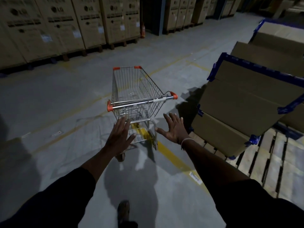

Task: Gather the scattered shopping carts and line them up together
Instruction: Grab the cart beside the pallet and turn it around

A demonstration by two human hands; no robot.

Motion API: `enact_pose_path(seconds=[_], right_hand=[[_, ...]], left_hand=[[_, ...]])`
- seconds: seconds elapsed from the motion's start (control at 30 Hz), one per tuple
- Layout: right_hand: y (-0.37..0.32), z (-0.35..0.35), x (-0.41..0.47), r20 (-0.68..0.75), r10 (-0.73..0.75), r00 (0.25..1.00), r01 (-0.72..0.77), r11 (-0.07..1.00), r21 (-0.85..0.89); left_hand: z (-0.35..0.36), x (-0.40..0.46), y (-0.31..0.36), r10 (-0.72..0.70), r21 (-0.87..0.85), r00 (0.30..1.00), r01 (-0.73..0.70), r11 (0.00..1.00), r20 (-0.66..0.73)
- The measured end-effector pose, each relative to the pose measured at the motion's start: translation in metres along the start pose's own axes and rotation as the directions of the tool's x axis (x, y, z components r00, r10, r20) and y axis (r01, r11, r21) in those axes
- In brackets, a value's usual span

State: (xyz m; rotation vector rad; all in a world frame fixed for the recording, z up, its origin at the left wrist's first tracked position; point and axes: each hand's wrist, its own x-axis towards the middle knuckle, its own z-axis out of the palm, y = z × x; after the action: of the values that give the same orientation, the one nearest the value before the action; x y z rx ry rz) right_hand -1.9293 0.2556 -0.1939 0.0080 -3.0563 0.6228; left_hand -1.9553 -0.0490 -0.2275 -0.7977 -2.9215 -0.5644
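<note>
One metal wire shopping cart [138,89] with orange corner caps stands on the grey floor in the middle of the head view, its chrome handle bar [141,102] turned toward me. The basket looks empty. My left hand [119,135] is stretched out, fingers spread, just short of the handle and below its left end. My right hand [174,128], with a pale band at the wrist, is spread the same way below the handle's right end. Neither hand touches the cart. No other cart is in view.
Tall cardboard boxes on pallets [62,25] line the far left wall. Flat cardboard packs with blue tape [246,99] sit on a wooden pallet [269,158] close on the right. A yellow floor line [171,153] runs under the cart. My foot [123,209] shows below.
</note>
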Motion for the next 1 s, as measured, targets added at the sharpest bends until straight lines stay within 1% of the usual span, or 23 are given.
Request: enact_pose_path(seconds=[0.13, 0.27, 0.33, 0.4, 0.5, 0.57, 0.6, 0.7, 0.77, 0.87, 1.0], right_hand=[[-0.004, 0.0, 0.072, -0.002, 0.005, 1.0, -0.005, 1.0, -0.029], [-0.006, 0.008, 0.139, 0.008, -0.009, 1.0, 0.01, 0.998, -0.058], [-0.007, 0.012, 0.17, 0.025, -0.005, 1.0, 0.007, 0.996, -0.087], [-0.007, 0.015, 0.198, 0.067, 0.017, 0.998, -0.008, 0.992, -0.122], [0.0, 0.023, 0.235, 0.172, 0.081, 0.982, -0.045, 0.978, -0.204], [0.007, 0.032, 0.252, 0.187, 0.106, 0.977, -0.053, 0.962, -0.267], [0.01, 0.035, 0.259, 0.187, 0.114, 0.976, -0.053, 0.952, -0.303], [0.019, 0.04, 0.278, 0.208, 0.117, 0.971, -0.02, 0.909, -0.417], [0.022, 0.04, 0.287, 0.206, 0.11, 0.972, 0.001, 0.879, -0.477], [0.024, 0.043, 0.291, 0.209, 0.115, 0.971, -0.01, 0.895, -0.446], [0.016, 0.045, 0.282, 0.187, 0.131, 0.973, -0.06, 0.936, -0.346]], left_hand=[[0.002, 0.073, -0.027, -0.02, 0.024, 1.0, 0.02, 1.0, 0.002], [0.013, 0.143, -0.06, 0.004, 0.021, 0.999, -0.005, 1.0, 0.045], [0.016, 0.17, -0.07, -0.047, -0.001, 0.997, 0.047, 0.999, 0.067], [0.019, 0.193, -0.077, -0.131, -0.006, 0.983, 0.133, 0.991, 0.127], [0.021, 0.219, -0.092, -0.189, 0.05, 0.961, 0.182, 0.982, 0.202], [0.019, 0.23, -0.107, -0.208, 0.04, 0.943, 0.205, 0.978, 0.259], [0.016, 0.234, -0.114, -0.212, 0.045, 0.935, 0.208, 0.977, 0.284], [0.009, 0.242, -0.124, -0.162, 0.079, 0.923, 0.143, 0.987, 0.349], [0.007, 0.247, -0.123, -0.145, 0.066, 0.911, 0.13, 0.989, 0.386], [0.007, 0.25, -0.123, -0.176, 0.046, 0.895, 0.173, 0.984, 0.409], [0.002, 0.247, -0.127, -0.16, 0.076, 0.872, 0.141, 0.987, 0.463]])
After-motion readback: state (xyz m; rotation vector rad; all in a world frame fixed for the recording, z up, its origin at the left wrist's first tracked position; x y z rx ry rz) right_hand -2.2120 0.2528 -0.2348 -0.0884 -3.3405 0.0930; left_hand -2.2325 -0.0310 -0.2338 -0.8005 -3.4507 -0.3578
